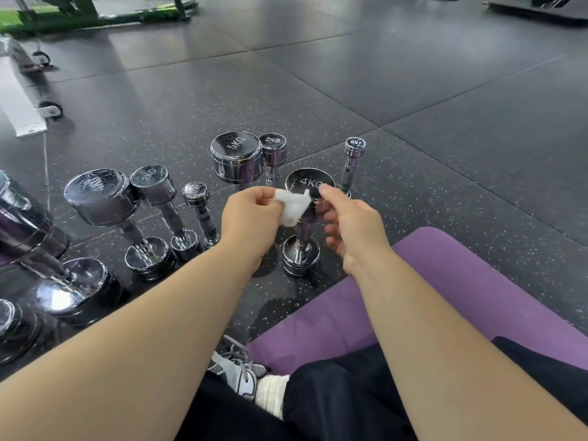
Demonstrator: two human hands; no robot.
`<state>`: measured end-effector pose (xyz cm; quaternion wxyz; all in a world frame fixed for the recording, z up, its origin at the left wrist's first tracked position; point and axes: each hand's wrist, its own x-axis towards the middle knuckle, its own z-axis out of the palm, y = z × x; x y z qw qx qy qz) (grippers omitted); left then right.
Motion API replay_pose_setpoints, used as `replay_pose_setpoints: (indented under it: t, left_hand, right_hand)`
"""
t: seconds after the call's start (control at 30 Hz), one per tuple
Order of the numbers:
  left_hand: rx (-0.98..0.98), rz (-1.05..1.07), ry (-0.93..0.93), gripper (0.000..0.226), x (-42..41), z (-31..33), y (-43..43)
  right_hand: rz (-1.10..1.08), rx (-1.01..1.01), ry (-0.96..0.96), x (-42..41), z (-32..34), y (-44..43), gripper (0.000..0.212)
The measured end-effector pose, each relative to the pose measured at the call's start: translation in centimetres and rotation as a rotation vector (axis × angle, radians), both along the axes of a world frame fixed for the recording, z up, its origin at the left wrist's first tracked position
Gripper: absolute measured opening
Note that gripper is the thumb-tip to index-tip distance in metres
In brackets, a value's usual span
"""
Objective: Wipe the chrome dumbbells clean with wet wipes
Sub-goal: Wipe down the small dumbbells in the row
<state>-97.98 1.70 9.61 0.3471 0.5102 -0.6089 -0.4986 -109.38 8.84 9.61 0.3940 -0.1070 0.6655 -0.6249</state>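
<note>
Several chrome dumbbells stand upright on the dark rubber floor. The one marked 4KG (300, 249) stands right in front of me. My left hand (251, 218) grips a crumpled white wet wipe (294, 206) just above its handle. My right hand (348, 224) hovers beside the 4KG top with the thumb stretched toward the wipe and the fingers loosely curled, holding nothing that I can see. A 5KG dumbbell (237, 157), a 2KG one (273, 151) and a slim one (351, 160) stand behind. More dumbbells (127, 211) line up at the left.
A purple mat (445, 281) lies under my legs at the lower right. My grey shoe (238, 370) shows near the bottom. A white wheeled bench (19, 100) and a green machine frame (95, 14) stand at the far left.
</note>
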Motion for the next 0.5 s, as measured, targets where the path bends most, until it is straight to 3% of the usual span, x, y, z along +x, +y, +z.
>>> replay_pose_setpoints:
  t: [0.13, 0.2, 0.33, 0.4, 0.5]
  left_hand:
    - [-0.157, -0.01, -0.168, 0.02, -1.7, -0.8, 1.9]
    - [-0.085, 0.019, -0.172, 0.017, -3.5, -0.7, 3.1]
    - [0.451, 0.182, 0.339, 0.024, -5.7, 0.9, 1.3]
    - [0.548, 0.154, 0.447, 0.019, -5.4, 1.2, -0.1]
    - [0.25, -0.035, 0.248, 0.031, -4.7, 0.6, -0.7]
  right_hand:
    - [-0.118, -0.041, -0.008, -0.5, 0.2, -1.1, 0.015]
    - [-0.125, -0.06, -0.04, -0.4, 0.0, -1.7, 0.014]
    - [-0.115, -0.088, -0.118, 0.3, -0.5, -2.4, 0.02]
    - [-0.107, -0.122, -0.147, 0.3, -0.7, -2.5, 0.023]
    - [-0.093, -0.153, -0.165, 0.0, -0.6, -2.7, 0.022]
